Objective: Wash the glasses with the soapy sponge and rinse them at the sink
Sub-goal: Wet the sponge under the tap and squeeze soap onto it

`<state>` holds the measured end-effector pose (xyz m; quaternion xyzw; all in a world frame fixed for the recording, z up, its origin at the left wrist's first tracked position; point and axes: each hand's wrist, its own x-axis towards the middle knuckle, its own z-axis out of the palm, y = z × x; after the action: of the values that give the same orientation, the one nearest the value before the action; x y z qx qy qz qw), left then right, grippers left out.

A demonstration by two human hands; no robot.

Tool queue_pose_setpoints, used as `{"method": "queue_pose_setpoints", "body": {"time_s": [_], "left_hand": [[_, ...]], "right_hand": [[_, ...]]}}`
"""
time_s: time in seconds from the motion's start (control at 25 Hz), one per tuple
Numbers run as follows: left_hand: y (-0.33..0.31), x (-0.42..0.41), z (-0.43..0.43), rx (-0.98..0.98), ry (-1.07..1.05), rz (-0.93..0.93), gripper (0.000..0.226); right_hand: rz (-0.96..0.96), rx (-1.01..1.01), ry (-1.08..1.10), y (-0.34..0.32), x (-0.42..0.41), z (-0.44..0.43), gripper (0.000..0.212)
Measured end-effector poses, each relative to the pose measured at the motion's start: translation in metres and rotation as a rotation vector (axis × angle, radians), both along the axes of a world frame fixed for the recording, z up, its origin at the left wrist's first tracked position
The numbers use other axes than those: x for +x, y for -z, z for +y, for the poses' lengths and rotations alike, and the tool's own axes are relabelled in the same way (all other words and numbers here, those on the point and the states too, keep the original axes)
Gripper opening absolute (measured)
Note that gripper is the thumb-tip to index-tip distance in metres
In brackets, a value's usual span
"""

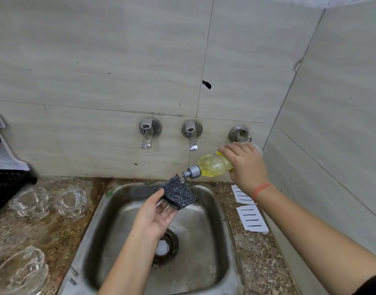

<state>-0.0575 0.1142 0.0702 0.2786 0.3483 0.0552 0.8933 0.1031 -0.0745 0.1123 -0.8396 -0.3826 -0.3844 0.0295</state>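
Over the sink [93, 220], our left hand [155, 213] pinches the sponge [176, 195], thumb on top, fingers [170, 211] nearly straight beneath it. Our right hand [244, 165] wraps round the bottle [214, 166], tipped with its nozzle [190, 173] just above the sponge's far corner. The glasses [31, 201] sit on the desk [55, 231], left of the sink.

Two white paper cards [252, 218] ruled with short black lines lie on the speckled stone counter [257, 262], just below the right hand [245, 165] and beside its wrist. Well off to the left of the left hand [155, 216] stands a black plastic crate [6, 188]. Above both hands rises a pale tiled wall [97, 60], with a small black mark [206, 84] on it above the right hand.
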Motion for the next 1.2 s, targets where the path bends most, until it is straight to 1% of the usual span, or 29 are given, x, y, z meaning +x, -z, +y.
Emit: {"method": "queue_pose_setpoints", "body": {"time_s": [0.24, 0.36, 0.44, 0.52, 0.64, 0.68, 0.76, 0.84, 0.92, 1.04, 1.2], "left_hand": [[0.0, 0.003, -0.002, 0.001, 0.01, 0.011, 0.01], [0.002, 0.005, -0.003, -0.016, 0.01, 0.018, 0.011], [0.004, 0.008, -0.003, -0.032, 0.002, 0.021, 0.012], [0.007, 0.012, -0.004, -0.055, -0.009, 0.022, 0.012], [0.014, 0.024, -0.007, -0.058, -0.005, 0.027, 0.01], [0.016, 0.029, -0.01, -0.055, 0.001, 0.032, 0.01], [0.02, 0.038, -0.015, -0.044, 0.016, 0.038, 0.009], [0.027, 0.053, -0.022, -0.028, 0.04, 0.054, 0.008], [0.033, 0.068, -0.027, -0.012, 0.062, 0.078, 0.007], [0.043, 0.092, -0.031, 0.036, 0.083, 0.116, 0.006], [0.055, 0.116, -0.031, 0.089, 0.085, 0.132, 0.007]], "right_hand": [[0.014, -0.009, 0.013, 0.0, 0.002, 0.0, 0.057], [0.121, 0.062, 0.029, 0.001, -0.002, -0.001, 0.058], [0.302, 0.163, 0.039, 0.005, -0.009, -0.002, 0.056], [0.577, 0.314, 0.063, 0.014, -0.016, -0.003, 0.053], [0.936, 0.668, 0.116, 0.041, -0.019, -0.009, 0.046], [1.029, 0.807, 0.14, 0.052, -0.018, -0.012, 0.048], [1.15, 1.046, 0.194, 0.075, -0.016, -0.018, 0.047], [1.187, 1.232, 0.274, 0.094, -0.008, -0.025, 0.044], [1.138, 1.36, 0.384, 0.103, 0.005, -0.028, 0.042], [1.039, 1.461, 0.525, 0.107, 0.034, -0.026, 0.042], [0.991, 1.525, 0.588, 0.118, 0.067, -0.015, 0.039]]}}
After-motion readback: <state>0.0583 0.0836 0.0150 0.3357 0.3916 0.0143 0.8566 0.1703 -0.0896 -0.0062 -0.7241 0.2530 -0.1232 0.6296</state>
